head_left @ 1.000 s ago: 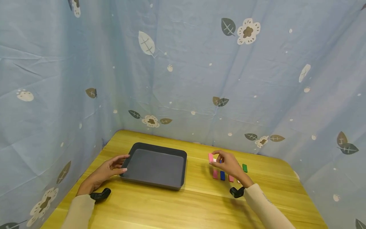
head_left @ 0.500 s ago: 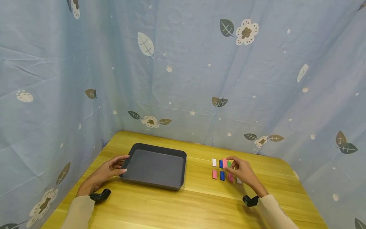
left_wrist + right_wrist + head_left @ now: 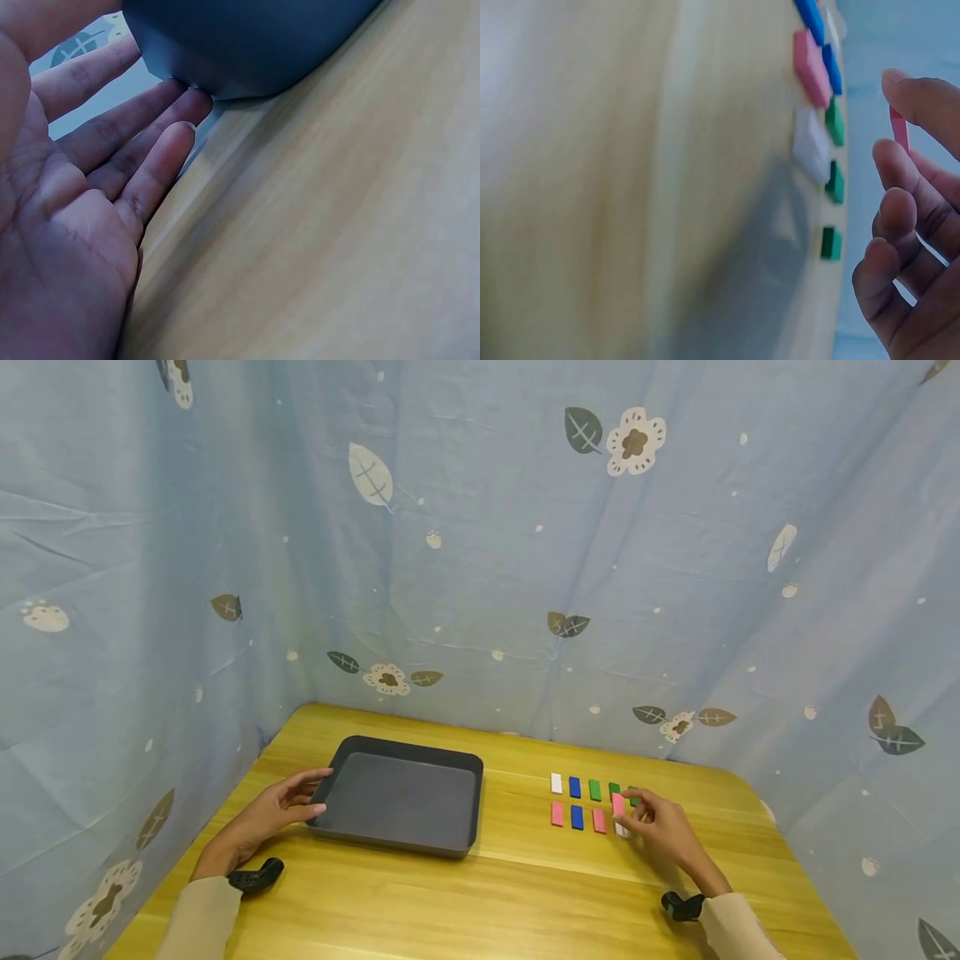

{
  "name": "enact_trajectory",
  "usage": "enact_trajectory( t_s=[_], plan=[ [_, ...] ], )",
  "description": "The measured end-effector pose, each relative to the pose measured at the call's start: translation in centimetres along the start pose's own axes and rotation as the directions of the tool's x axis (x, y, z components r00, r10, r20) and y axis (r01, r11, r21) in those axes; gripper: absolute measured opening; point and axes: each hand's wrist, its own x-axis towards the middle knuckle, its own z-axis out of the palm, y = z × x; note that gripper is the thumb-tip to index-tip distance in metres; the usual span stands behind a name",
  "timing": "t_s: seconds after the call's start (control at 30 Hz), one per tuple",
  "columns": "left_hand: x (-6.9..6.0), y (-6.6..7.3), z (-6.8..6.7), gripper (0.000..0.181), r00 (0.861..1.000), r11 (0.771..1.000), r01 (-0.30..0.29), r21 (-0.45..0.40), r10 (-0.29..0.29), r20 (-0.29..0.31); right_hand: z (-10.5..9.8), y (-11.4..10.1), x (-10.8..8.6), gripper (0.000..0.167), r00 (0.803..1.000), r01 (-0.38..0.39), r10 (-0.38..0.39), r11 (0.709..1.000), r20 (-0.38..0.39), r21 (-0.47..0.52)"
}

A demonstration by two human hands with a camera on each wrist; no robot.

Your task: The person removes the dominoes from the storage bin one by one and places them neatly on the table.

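My left hand (image 3: pixel 266 818) rests at the left side of a dark grey baking tray (image 3: pixel 468 852), thumb and fingers spread along it. In the left wrist view its fairly straight fingers (image 3: pixel 161 154) touch the outer wall of the tray (image 3: pixel 225 52). My right hand (image 3: pixel 667 835) pinches a small flat pink block (image 3: pixel 618 805) between thumb and fingertips, held above the table. In the right wrist view the pinched block shows as a thin strip (image 3: pixel 899 131). Just under that hand lies a white block (image 3: pixel 622 831), partly covered, with green blocks (image 3: pixel 614 789) behind it.
Two rows of small blocks lie on the yellow wooden table (image 3: pixel 420 910). The back row has a white block (image 3: pixel 556 783), a blue block (image 3: pixel 574 787) and several green ones. Another blue block (image 3: pixel 577 817) sits between pink ones in front. A patterned blue curtain (image 3: pixel 480 568) hangs behind.
My right hand has carried the pink block rightward along the rows, from near the left end to above the white block at the right. The left hand stays at the tray.
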Motion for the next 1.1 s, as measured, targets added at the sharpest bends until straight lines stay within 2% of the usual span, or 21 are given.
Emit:
enact_trajectory(
  t_s=[0.27,0.47,0.87,1.1],
  plan=[
    [0.2,0.0,-0.3,0.068,1.000,1.000,-0.024,-0.001,0.024,0.007,-0.6,1.8,-1.5,0.045,0.996,-0.083,0.082,0.996,0.025,0.042],
    [0.1,0.3,-0.3,0.068,0.999,0.999,-0.046,0.001,0.046,0.010,-0.9,2.9,-2.1,0.051,0.990,-0.140,0.139,0.990,0.040,0.034],
    [0.0,0.1,-0.1,0.067,0.999,0.999,-0.047,-0.004,0.047,0.006,-1.1,4.1,-2.1,0.056,0.986,-0.144,0.140,0.988,0.087,0.047],
    [0.0,0.1,0.0,0.068,1.000,1.000,-0.007,-0.012,0.007,-0.002,-1.1,4.1,-2.1,0.056,0.976,-0.187,0.181,0.982,0.119,0.038]
  ],
)
